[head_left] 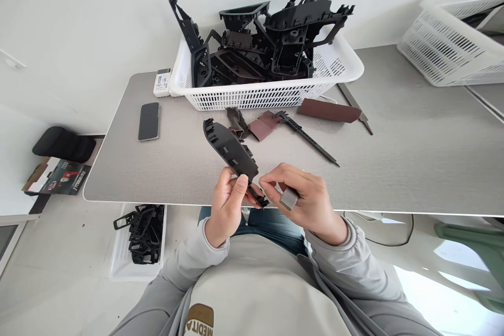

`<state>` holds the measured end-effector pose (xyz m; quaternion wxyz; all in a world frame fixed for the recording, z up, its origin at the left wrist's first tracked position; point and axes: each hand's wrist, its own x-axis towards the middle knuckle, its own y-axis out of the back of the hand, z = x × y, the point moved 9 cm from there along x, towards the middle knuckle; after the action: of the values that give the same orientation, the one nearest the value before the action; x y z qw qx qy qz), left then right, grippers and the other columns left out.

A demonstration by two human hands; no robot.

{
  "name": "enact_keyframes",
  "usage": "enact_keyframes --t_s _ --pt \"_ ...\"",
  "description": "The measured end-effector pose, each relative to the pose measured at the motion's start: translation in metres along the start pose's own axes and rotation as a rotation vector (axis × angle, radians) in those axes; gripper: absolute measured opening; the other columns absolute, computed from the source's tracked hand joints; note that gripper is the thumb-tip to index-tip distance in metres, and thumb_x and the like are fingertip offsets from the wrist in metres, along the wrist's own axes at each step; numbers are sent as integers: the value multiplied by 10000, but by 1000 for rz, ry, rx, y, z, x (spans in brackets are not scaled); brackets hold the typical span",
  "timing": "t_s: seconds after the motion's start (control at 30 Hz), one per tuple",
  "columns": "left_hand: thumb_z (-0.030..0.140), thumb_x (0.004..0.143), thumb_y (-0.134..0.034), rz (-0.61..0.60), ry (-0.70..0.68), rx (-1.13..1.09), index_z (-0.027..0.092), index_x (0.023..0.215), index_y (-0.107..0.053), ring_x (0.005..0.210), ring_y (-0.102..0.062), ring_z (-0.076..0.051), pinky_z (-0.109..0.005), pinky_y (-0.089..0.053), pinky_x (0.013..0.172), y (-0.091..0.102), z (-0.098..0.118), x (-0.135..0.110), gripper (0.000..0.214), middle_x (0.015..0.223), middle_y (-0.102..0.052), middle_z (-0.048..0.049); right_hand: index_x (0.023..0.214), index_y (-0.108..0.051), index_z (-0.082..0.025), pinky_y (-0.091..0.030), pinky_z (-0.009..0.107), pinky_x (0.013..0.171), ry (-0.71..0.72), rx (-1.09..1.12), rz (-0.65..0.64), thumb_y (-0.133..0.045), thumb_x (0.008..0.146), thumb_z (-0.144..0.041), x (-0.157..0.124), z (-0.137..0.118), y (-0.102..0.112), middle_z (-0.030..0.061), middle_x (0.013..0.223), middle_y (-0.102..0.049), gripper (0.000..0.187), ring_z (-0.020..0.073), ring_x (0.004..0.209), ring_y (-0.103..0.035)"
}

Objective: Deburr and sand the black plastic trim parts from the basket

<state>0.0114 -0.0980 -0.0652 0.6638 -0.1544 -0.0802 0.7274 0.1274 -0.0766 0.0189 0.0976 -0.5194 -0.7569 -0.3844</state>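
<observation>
- A grey desk [397, 165] runs across the view, its near edge just beyond the lap.
- On the desk's far side sits a white slotted basket [255, 97] heaped with black plastic trim parts [289, 52].
- Left on the desk lie a smartphone [148, 121] and a small white labelled box [162, 82].
- Mid-desk lie a black caliper [305, 134], maroon sandpaper strips [328, 110] and a metal file [356, 107].
- At the desk's far right corner stands a second white basket [452, 47].
- Below the desk's near edge, a white tray [122, 257] holds black frames [144, 233].
- Left of the desk lie a black pouch [63, 144] and a printed carton [57, 177].
</observation>
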Motion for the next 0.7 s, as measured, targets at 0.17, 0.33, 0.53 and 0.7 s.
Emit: enact_keyframes --t_s 0.17,0.33,0.53,0.7 --pt "531 832 -678 -62 -8 -121 228 1131 -488 642 -707 -174 -291 -591 568 -3 0 3 467 750 -729 -1 728 -572 -214 -413 256 483 -70 -49 53 -592 879 -119 2 0 10 -1 625 -578 179 121 535 -512" --pt "432 780 -759 -21 -68 -174 223 1047 -495 721 -716 -169 -292 -616 616 1 5 5 429 794 -737 -2 913 -664 -215 -431 279 505 -119 -53 44 -531 926 -150 -2 0 15 29 720 -624 148 138 563 -533" --pt "398 749 -784 70 -59 -225 214 983 -554 736 -713 -152 -282 -620 647 8 1 9 377 815 -740 4 1090 -656 -180 -440 312 535 -114 -97 -58 -292 966 -656 -9 9 15 51 753 -598 611 166 575 -533" --pt "403 724 -791 146 -10 -254 185 893 -646 735 -701 -133 -278 -610 731 14 -7 12 311 861 -746 -16 1152 -639 -179 -465 304 570 -258 -165 -64 -336 958 -657 -15 31 14 56 785 -651 598 168 580 -570"
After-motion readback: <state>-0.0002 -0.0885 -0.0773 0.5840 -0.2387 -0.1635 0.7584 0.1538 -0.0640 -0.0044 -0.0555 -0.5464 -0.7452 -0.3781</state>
